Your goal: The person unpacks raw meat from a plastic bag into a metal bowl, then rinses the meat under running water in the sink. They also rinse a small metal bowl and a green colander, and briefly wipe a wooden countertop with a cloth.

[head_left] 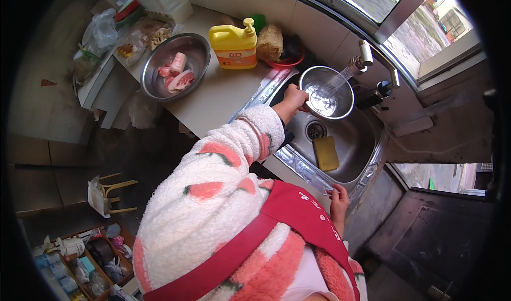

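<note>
My left hand (293, 100) grips the near-left rim of a round metal bowl (308, 78), held over the sink under the running tap (357, 63). Water streams into the bowl and clear water swirls inside. Below it, a yellow-green rectangular sponge (326, 153) lies in the stainless steel sink (357, 162), beside the drain (315, 129). At the sink's front edge rests my right hand (338, 201), fingers slightly bent and apart, next to the silvery foil lining (303, 168); I see nothing held in it.
On the counter (213, 99) to the left stand a large metal basin (151, 92) with raw meat pieces (180, 72) and a yellow pump jug (234, 48). A red bowl (287, 63) and a loofah-like bundle (270, 43) sit behind. Bagged food (128, 51) lies far left; a window frame (404, 8) borders the back.
</note>
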A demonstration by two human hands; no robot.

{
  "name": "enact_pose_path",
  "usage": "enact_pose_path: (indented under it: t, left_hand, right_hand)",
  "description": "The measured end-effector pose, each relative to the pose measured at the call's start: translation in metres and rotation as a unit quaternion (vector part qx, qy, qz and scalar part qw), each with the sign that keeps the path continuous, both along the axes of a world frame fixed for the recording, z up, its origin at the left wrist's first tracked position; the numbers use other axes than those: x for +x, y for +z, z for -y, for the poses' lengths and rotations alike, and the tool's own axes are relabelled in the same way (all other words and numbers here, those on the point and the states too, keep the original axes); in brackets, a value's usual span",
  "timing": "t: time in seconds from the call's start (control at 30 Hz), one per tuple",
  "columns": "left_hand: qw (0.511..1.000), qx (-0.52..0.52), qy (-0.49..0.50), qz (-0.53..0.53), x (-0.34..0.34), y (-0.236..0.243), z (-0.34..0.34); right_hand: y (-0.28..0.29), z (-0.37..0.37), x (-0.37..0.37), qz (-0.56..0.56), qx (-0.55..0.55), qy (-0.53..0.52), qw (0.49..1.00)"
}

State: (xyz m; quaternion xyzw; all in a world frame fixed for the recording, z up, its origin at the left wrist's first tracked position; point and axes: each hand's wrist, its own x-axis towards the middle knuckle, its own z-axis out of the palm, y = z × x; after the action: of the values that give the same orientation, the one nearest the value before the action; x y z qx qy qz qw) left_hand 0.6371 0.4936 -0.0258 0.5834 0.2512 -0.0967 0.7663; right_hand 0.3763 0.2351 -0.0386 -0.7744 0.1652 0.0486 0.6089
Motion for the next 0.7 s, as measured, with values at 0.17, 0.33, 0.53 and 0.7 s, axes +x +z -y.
enact_pose_path:
  t: [0.17, 0.33, 0.53, 0.7]
  left_hand:
    - [1.000, 0.007, -0.009, 0.016, 0.001, 0.003, 0.007]
    - [0.999, 0.016, -0.032, 0.012, 0.004, 0.003, 0.012]
    - [1.000, -0.002, -0.027, 0.015, -0.001, 0.010, 0.016]
    - [0.999, 0.003, -0.033, 0.009, -0.003, 0.012, 0.016]
  right_hand:
    - [0.003, 0.001, -0.003, 0.006, -0.020, -0.001, 1.000]
    - [0.001, 0.005, -0.006, 0.019, -0.037, 0.003, 0.999]
    - [-0.005, 0.008, -0.009, 0.016, -0.031, -0.003, 0.999]
    - [-0.007, 0.008, -0.010, 0.011, -0.029, -0.008, 0.999]
